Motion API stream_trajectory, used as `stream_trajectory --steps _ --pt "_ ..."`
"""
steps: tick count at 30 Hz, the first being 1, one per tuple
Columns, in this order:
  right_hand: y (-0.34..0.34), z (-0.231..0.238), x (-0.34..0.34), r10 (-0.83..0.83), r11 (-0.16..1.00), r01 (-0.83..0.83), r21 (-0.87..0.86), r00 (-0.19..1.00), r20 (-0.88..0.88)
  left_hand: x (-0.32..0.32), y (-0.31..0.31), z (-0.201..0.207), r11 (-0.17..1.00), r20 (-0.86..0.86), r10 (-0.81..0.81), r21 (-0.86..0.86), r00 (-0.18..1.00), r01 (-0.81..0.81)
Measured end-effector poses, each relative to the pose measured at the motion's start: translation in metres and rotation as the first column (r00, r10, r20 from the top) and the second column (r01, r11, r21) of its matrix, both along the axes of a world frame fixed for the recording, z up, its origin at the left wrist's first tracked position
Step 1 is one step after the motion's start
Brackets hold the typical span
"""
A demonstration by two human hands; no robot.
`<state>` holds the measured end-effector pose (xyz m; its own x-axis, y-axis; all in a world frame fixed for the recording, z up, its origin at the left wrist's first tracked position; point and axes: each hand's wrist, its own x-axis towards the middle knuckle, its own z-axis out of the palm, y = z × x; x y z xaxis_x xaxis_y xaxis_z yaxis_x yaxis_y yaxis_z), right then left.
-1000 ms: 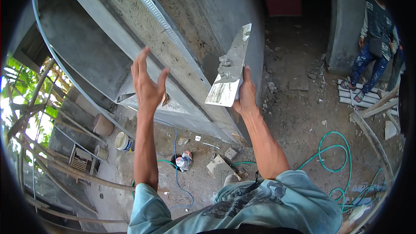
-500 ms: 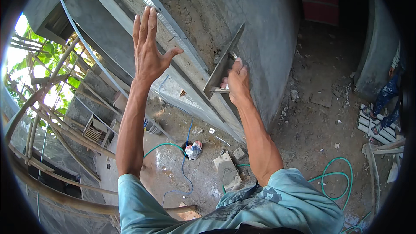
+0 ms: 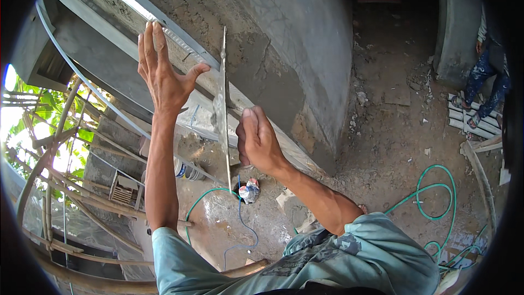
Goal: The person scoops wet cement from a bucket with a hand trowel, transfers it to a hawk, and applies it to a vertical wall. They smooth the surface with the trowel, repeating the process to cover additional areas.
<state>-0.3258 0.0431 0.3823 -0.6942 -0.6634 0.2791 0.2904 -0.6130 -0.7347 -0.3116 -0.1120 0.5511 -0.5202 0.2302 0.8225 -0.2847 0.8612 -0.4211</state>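
My left hand (image 3: 165, 84) has its fingers stretched out and the thumb spread. Its fingertips rest against a long metal straightedge (image 3: 183, 37) lying along the edge of the wall. My right hand (image 3: 261, 141) is closed around the handle of a plastering trowel (image 3: 224, 98), mostly hidden by the fingers. The trowel's blade shows nearly edge-on, upright in the picture, crossing the wall's edge just right of my left thumb. Beside the blade, a darker patch of wet mortar (image 3: 262, 76) covers part of the rough grey wall (image 3: 314, 27).
Bamboo scaffold poles (image 3: 82, 196) stand at the left. A bucket (image 3: 188, 170), a crumpled bag (image 3: 249, 191) and a green hose (image 3: 452, 196) lie below on the ground. At the far right is another person's leg (image 3: 480, 84) beside pale slats (image 3: 483, 123).
My right hand has moved down and left with the trowel, its blade turning edge-on and away from the wall face. The left hand stays at the straightedge; the whole view has shifted.
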Motion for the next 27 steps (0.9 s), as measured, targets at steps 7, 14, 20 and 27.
stream_trajectory --steps 7,14,20,27 --pt "-0.006 -0.055 -0.082 -0.101 0.995 0.102 0.017 0.934 0.344 -0.001 0.000 0.000 0.996 0.056 0.085 -0.013 0.995 -0.084" --pt "-0.017 -0.034 -0.088 -0.104 0.983 0.065 0.172 0.968 0.229 -0.004 -0.010 -0.005 0.997 0.054 0.073 -0.031 0.996 -0.071" --pt "-0.020 -0.009 -0.069 -0.128 0.991 0.130 0.042 0.991 -0.042 -0.010 0.004 -0.003 1.000 0.061 0.022 0.022 0.998 -0.023" --pt "-0.025 0.004 -0.121 -0.478 0.864 0.498 0.070 0.856 -0.198 -0.004 0.005 0.004 0.997 0.076 0.076 0.009 0.994 -0.077"
